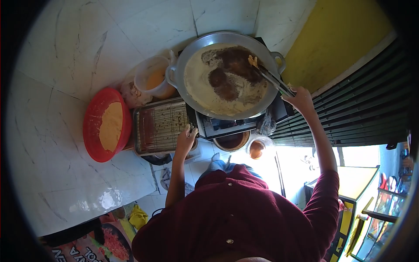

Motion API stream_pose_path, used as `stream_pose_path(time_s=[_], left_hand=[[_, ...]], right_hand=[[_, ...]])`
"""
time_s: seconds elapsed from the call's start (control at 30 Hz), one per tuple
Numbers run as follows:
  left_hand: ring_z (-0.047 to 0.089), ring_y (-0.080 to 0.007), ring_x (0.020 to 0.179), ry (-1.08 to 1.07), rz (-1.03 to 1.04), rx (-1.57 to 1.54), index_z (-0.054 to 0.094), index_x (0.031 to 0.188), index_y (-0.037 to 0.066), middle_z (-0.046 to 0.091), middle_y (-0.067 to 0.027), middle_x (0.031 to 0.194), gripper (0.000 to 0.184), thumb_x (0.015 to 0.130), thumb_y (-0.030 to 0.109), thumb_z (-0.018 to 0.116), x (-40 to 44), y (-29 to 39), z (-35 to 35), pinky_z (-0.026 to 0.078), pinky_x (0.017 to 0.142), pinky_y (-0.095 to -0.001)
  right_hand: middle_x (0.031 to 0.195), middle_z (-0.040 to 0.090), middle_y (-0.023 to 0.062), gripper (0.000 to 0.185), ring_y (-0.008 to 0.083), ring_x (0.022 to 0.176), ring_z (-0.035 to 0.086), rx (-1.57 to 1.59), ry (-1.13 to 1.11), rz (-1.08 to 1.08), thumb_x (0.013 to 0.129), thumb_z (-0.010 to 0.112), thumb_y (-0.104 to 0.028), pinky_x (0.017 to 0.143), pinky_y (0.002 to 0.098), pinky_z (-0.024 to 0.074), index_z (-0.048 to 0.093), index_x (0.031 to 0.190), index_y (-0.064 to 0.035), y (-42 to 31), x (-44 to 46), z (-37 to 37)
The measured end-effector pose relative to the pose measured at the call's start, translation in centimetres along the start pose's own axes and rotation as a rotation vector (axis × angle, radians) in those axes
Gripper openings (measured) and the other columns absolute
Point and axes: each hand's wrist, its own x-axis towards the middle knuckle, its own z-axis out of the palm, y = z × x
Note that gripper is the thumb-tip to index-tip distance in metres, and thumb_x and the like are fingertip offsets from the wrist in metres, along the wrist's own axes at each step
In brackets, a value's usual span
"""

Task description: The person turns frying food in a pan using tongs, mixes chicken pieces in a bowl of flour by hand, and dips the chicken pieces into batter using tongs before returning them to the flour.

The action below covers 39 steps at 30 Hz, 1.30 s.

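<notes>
Your maroon shirt (pixel 231 205) fills the near part of the view, both arms reaching ahead. Your right hand (pixel 300 99) is closed around metal tongs (pixel 276 82), whose far tips have a golden piece of fried food (pixel 253 61) over the right side of the big two-handled wok (pixel 229 36). Pale foam (pixel 196 81) covers much of the liquid, with dark brown patches showing through. The wok sits on a black-edged stove (pixel 240 129). Your left hand (pixel 185 139) has its fingers bent at the stove's front left corner, beside the wire rack (pixel 163 124); whether it grips anything, you cannot tell. Farther left stands a red basin (pixel 89 129) of pale powder (pixel 112 126), and a translucent tub (pixel 142 77) is beside the wok's left handle.
</notes>
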Motion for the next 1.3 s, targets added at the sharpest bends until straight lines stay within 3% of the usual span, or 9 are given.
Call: stream_pose_path(time_s=[0.07,0.3,0.6,0.67,0.7,0.77,1.0,1.07,1.3], left_hand=[[0.056,-0.0158,0.086,0.051,0.026,-0.113,0.050,0.103,-0.010,0.059,-0.0140,0.093,0.034,0.086,0.019,0.053,-0.2,0.1,0.3,0.042,0.076,-0.0262],[0.053,-0.0124,0.082,0.033,0.044,-0.115,0.050,0.101,-0.008,0.059,-0.0098,0.089,0.028,0.087,0.017,0.052,-0.7,1.9,0.3,0.041,0.075,-0.0240],[0.054,-0.0120,0.081,0.015,0.027,-0.047,0.051,0.101,-0.007,0.059,-0.0087,0.089,0.027,0.087,0.016,0.052,-0.6,2.0,0.2,0.041,0.071,-0.0245],[0.055,-0.0125,0.079,0.017,0.037,-0.055,0.051,0.100,-0.007,0.060,-0.0096,0.087,0.028,0.086,0.017,0.052,-0.2,0.8,0.2,0.042,0.071,-0.0253],[0.055,-0.0125,0.079,0.017,0.037,-0.055,0.051,0.100,-0.007,0.060,-0.0096,0.087,0.028,0.086,0.017,0.052,-0.2,1.0,0.2,0.042,0.071,-0.0253],[0.058,-0.0140,0.088,0.012,-0.011,0.003,0.050,0.105,-0.008,0.060,-0.0130,0.094,0.031,0.085,0.015,0.052,-0.3,1.4,0.1,0.043,0.076,-0.0243],[0.057,-0.0136,0.087,0.003,0.000,0.142,0.047,0.108,-0.010,0.059,-0.0136,0.096,0.035,0.086,0.016,0.052,-0.3,1.4,-0.1,0.043,0.076,-0.0240],[0.060,-0.0198,0.079,0.057,0.023,0.123,0.052,0.098,-0.009,0.062,-0.0175,0.084,0.036,0.085,0.025,0.053,-1.0,2.6,0.0,0.043,0.070,-0.0282],[0.060,-0.0236,0.085,0.066,0.081,0.036,0.051,0.102,-0.011,0.061,-0.0203,0.091,0.041,0.085,0.026,0.053,0.8,-2.1,0.5,0.043,0.074,-0.0292]], right_hand=[[0.071,0.061,0.0193,0.047,0.0316,0.072,0.061,0.022,0.110,-0.139,0.061,0.070,-0.035,0.067,0.0363,0.0486,0.061,0.086,0.0027,0.1,-0.7,0.4],[0.073,0.061,0.0183,0.043,0.0313,0.069,0.061,-0.101,0.009,-0.033,0.064,0.068,-0.033,0.065,0.0368,0.0491,0.061,0.088,0.0021,-1.1,-2.4,-0.4],[0.075,0.062,0.0162,0.041,0.0309,0.072,0.061,-0.131,0.123,-0.137,0.066,0.067,-0.029,0.066,0.0379,0.0497,0.060,0.093,0.0001,-0.1,-2.6,0.1],[0.068,0.061,0.0176,0.032,0.0316,0.066,0.060,-0.096,0.207,-0.206,0.067,0.067,-0.029,0.061,0.0370,0.0493,0.062,0.077,0.0008,-0.1,-2.6,0.2],[0.068,0.061,0.0176,0.032,0.0316,0.066,0.060,-0.096,0.207,-0.207,0.067,0.067,-0.029,0.061,0.0370,0.0493,0.062,0.077,0.0008,-0.1,-2.5,0.1],[0.076,0.061,0.0169,0.038,0.0310,0.072,0.061,-0.144,0.098,-0.120,0.065,0.068,-0.029,0.066,0.0379,0.0496,0.061,0.088,-0.0004,-0.4,-2.2,-0.1],[0.077,0.060,0.0178,0.042,0.0321,0.077,0.060,-0.228,0.035,-0.113,0.060,0.071,-0.033,0.070,0.0386,0.0483,0.060,0.084,0.0006,-1.4,1.4,-0.4],[0.076,0.059,0.0181,0.042,0.0324,0.078,0.059,-0.230,0.019,-0.156,0.059,0.071,-0.032,0.071,0.0387,0.0477,0.060,0.081,0.0014,-2.4,2.1,-1.4],[0.083,0.061,0.0199,0.044,0.0320,0.082,0.060,-0.173,-0.053,-0.160,0.060,0.071,-0.032,0.073,0.0368,0.0476,0.061,0.085,0.0034,-5.2,2.5,-5.1]])
